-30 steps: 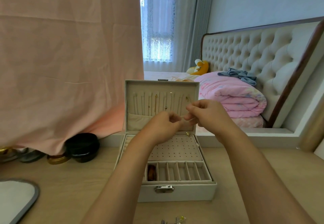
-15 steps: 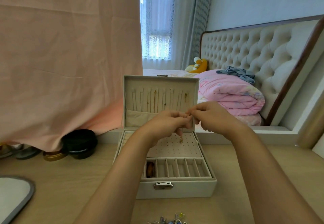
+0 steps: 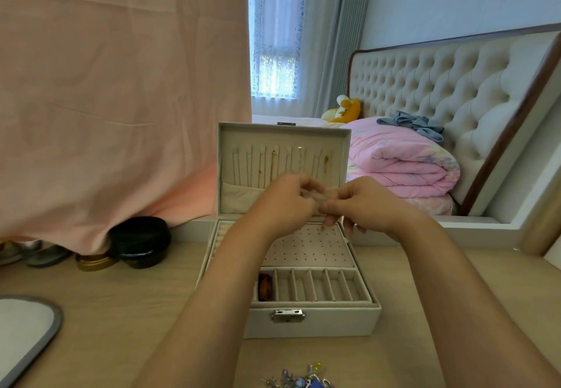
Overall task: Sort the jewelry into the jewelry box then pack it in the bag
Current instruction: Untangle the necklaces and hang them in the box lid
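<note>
One head-worn wide-angle view; forward and down, close over the jewelry box [image 3: 334, 324]; bed [image 3: 440, 84] beyond

Entry, from my remote screen: one left hand [image 3: 285, 202], bare, on a left forearm [image 3: 218, 296] uncovered from wrist to the lower frame edge. One right hand [image 3: 361, 202], likewise bare, on a right forearm [image 3: 455, 296] uncovered to the same edge. Fingertips of both hands show blurred, so I cannot tell finer detail.
</note>
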Demonstrator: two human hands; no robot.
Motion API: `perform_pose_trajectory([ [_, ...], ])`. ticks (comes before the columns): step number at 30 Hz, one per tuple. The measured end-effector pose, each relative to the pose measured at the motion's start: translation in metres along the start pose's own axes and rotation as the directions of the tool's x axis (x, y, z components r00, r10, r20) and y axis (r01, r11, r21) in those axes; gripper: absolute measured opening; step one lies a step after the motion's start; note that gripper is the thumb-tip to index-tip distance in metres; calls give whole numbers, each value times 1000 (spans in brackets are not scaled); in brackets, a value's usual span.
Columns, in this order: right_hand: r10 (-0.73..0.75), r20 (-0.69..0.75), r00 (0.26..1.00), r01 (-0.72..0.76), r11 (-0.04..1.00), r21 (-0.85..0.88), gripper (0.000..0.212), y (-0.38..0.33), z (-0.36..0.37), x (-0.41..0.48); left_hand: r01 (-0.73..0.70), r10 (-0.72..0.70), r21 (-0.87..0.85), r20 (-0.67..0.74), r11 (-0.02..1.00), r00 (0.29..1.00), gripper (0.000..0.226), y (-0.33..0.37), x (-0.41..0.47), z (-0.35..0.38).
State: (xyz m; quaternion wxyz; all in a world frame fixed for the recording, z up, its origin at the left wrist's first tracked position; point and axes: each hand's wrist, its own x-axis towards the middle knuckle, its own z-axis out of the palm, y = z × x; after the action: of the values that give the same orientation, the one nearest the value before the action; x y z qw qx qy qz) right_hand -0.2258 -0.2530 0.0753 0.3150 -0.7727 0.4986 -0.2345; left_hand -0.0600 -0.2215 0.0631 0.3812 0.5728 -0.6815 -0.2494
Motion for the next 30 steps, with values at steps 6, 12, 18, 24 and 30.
perform_pose_trajectory([
  [6,-140,-308,941,127,990,-63,23,-4,-6,8,-26,93,458,-124,889,988,53,-12,4,11],
  [12,-194,-462,865,199,979,-38,18,2,3,22,-36,129,625,-103,780,986,53,-16,5,24],
  [18,-212,-461,862,180,977,-113,17,14,12,33,-54,181,705,-106,707,978,45,-21,7,26],
  [24,-270,-414,869,115,925,-361,20,19,17,34,-54,172,686,-104,725,980,41,-20,10,25],
  [30,-355,-413,839,78,829,-554,23,14,18,32,-56,151,634,-97,771,984,40,-21,12,20],
])
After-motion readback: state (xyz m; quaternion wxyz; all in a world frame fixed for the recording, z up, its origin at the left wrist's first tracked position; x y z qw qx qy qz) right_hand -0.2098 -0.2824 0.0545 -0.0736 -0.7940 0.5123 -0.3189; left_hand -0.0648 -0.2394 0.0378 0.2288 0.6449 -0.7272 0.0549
